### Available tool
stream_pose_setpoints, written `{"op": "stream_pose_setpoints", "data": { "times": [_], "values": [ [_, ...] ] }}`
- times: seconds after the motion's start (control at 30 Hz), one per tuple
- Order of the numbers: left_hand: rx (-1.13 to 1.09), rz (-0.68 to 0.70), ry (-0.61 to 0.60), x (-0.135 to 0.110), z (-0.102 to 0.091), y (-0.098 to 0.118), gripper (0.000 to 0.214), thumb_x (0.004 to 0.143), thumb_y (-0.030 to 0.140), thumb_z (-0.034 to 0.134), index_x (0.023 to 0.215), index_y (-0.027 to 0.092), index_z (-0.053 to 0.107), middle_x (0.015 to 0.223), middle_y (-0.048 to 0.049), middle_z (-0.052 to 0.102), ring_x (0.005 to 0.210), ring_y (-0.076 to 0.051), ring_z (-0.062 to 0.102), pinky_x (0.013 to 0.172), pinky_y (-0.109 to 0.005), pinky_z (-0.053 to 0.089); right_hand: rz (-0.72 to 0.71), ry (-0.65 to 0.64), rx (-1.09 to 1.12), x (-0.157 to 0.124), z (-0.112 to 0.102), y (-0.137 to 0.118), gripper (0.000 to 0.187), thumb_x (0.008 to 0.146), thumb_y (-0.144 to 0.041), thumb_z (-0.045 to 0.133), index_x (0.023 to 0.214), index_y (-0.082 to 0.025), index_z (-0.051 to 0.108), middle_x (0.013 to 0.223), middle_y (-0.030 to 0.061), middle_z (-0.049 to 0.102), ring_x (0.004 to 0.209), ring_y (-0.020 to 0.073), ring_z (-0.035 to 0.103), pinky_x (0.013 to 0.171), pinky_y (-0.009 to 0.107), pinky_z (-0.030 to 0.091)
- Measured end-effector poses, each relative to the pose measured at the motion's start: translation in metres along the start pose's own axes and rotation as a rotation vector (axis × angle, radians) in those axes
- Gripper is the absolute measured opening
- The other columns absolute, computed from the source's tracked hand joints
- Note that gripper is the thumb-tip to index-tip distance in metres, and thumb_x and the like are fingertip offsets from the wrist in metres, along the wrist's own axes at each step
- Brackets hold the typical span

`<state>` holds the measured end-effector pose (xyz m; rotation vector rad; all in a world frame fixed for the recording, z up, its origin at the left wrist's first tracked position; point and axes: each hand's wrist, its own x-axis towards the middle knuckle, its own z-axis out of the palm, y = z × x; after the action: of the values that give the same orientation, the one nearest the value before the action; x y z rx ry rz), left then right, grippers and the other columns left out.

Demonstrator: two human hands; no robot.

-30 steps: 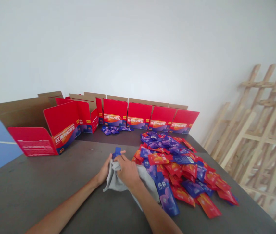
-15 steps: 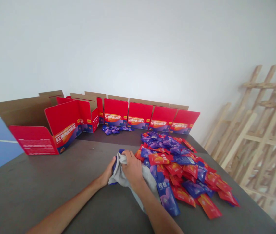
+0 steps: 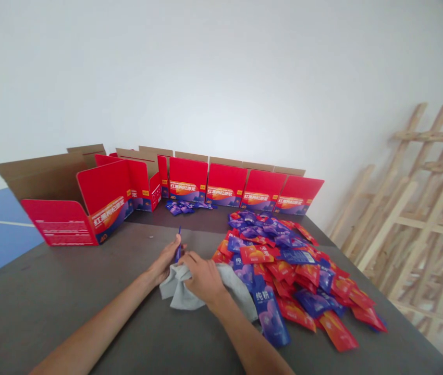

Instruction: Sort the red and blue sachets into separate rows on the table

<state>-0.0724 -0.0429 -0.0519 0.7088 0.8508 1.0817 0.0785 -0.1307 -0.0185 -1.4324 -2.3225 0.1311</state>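
My left hand [image 3: 165, 259] is closed on a purple pouch [image 3: 179, 251], which stands edge-on so only a thin strip of it shows. Close beside it, my right hand [image 3: 202, 277] grips a grey cloth [image 3: 184, 297] that drapes down to the table and behind my right wrist. The cloth's upper edge lies at the pouch's lower end; whether they touch I cannot tell. To the right of my right forearm is a heap of red and purple pouches [image 3: 284, 271], with one large purple pouch [image 3: 271, 316] at its near edge.
Open red cartons [image 3: 187, 179] stand in a row along the back of the dark table [image 3: 100, 291], and a larger open carton [image 3: 61, 221] is at the left. A small group of purple pouches [image 3: 184, 207] lies before the row. Wooden easels [image 3: 413, 229] lean at the right.
The purple pouch has turned edge-on in my left hand. My right hand and the cloth have moved down off its face, and my left hand has shifted slightly left.
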Motion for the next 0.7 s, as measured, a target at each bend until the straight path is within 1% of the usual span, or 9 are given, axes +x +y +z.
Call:
{"op": "stream_pose_setpoints", "data": {
  "times": [0.1, 0.17, 0.23, 0.33, 0.43, 0.5, 0.57, 0.63, 0.7],
  "values": [
    [0.004, 0.058, 0.039, 0.004, -0.003, 0.0, 0.035, 0.081, 0.039, 0.09, 0.092, 0.018, 0.064, 0.063, 0.0038, 0.066, 0.045, -0.01, 0.06, 0.045, -0.019, 0.048, 0.026, 0.051, 0.005, -0.001, -0.001, 0.001, 0.036, 0.092, -0.018, 0.056, 0.124, -0.033, 0.06, 0.121, -0.0009, 0.067, 0.099, 0.0174, 0.069, 0.076, 0.026, 0.049],
    [-0.001, 0.089, 0.052, 0.005, -0.004, 0.002, 0.035, 0.079, 0.027, 0.091, 0.102, 0.019, 0.066, 0.07, 0.0022, 0.072, 0.052, -0.012, 0.067, 0.052, -0.019, 0.053, 0.025, 0.062, 0.004, -0.002, -0.003, 0.0, 0.038, 0.089, -0.016, 0.057, 0.123, -0.033, 0.061, 0.123, -0.0012, 0.067, 0.099, 0.0171, 0.069, 0.076, 0.026, 0.049],
    [-0.007, 0.095, 0.043, 0.003, -0.003, 0.006, 0.041, 0.08, 0.02, 0.088, 0.115, 0.02, 0.066, 0.08, -0.0007, 0.077, 0.06, -0.014, 0.072, 0.058, -0.021, 0.057, -0.002, 0.04, 0.003, -0.002, -0.006, -0.001, 0.039, 0.088, -0.015, 0.057, 0.123, -0.032, 0.061, 0.126, -0.0011, 0.066, 0.1, 0.0171, 0.069, 0.076, 0.026, 0.048],
    [-0.024, 0.046, -0.012, -0.004, 0.001, 0.009, 0.041, 0.088, 0.019, 0.078, 0.127, 0.022, 0.064, 0.091, -0.0037, 0.08, 0.069, -0.017, 0.076, 0.065, -0.024, 0.06, -0.024, -0.03, -0.014, 0.0, -0.007, -0.003, 0.041, 0.089, -0.015, 0.058, 0.126, -0.033, 0.061, 0.125, -0.0017, 0.067, 0.099, 0.0175, 0.07, 0.076, 0.028, 0.048],
    [-0.028, -0.074, -0.115, -0.013, 0.008, 0.009, 0.033, 0.094, 0.026, 0.072, 0.126, 0.019, 0.068, 0.095, -0.0083, 0.08, 0.079, -0.024, 0.079, 0.07, -0.031, 0.062, 0.022, -0.063, -0.034, 0.003, -0.005, -0.001, 0.041, 0.089, -0.016, 0.06, 0.127, -0.033, 0.06, 0.125, -0.0009, 0.067, 0.1, 0.0182, 0.07, 0.077, 0.029, 0.048],
    [-0.02, -0.16, -0.185, -0.019, 0.012, 0.006, 0.032, 0.095, 0.033, 0.07, 0.12, 0.015, 0.071, 0.093, -0.0114, 0.08, 0.081, -0.029, 0.079, 0.072, -0.035, 0.063, 0.1, -0.034, -0.039, 0.004, -0.005, 0.0, 0.04, 0.09, -0.016, 0.061, 0.126, -0.032, 0.059, 0.127, -0.0001, 0.067, 0.1, 0.0181, 0.07, 0.076, 0.028, 0.048],
    [-0.013, -0.208, -0.233, -0.023, 0.015, 0.003, 0.031, 0.095, 0.035, 0.071, 0.116, 0.013, 0.073, 0.091, -0.012, 0.08, 0.081, -0.03, 0.079, 0.075, -0.036, 0.062, 0.203, 0.02, -0.045, 0.005, -0.007, 0.003, 0.038, 0.091, -0.016, 0.061, 0.125, -0.031, 0.059, 0.127, 0.0001, 0.066, 0.099, 0.0175, 0.07, 0.074, 0.028, 0.048],
    [-0.008, -0.218, -0.256, -0.026, 0.017, -0.002, 0.027, 0.093, 0.029, 0.073, 0.116, 0.013, 0.073, 0.091, -0.0104, 0.08, 0.082, -0.028, 0.079, 0.078, -0.034, 0.062, 0.284, 0.067, -0.052, 0.006, -0.011, 0.005, 0.037, 0.092, -0.015, 0.06, 0.125, -0.032, 0.059, 0.127, -0.0003, 0.066, 0.099, 0.0168, 0.07, 0.073, 0.026, 0.047],
    [-0.01, -0.211, -0.268, -0.027, 0.018, -0.007, 0.027, 0.092, 0.022, 0.074, 0.117, 0.013, 0.073, 0.093, -0.0089, 0.081, 0.083, -0.026, 0.079, 0.08, -0.031, 0.061, 0.325, 0.091, -0.06, 0.006, -0.014, 0.007, 0.035, 0.093, -0.015, 0.059, 0.124, -0.032, 0.059, 0.127, -0.0004, 0.066, 0.1, 0.0165, 0.07, 0.073, 0.026, 0.047]
  ]
}}
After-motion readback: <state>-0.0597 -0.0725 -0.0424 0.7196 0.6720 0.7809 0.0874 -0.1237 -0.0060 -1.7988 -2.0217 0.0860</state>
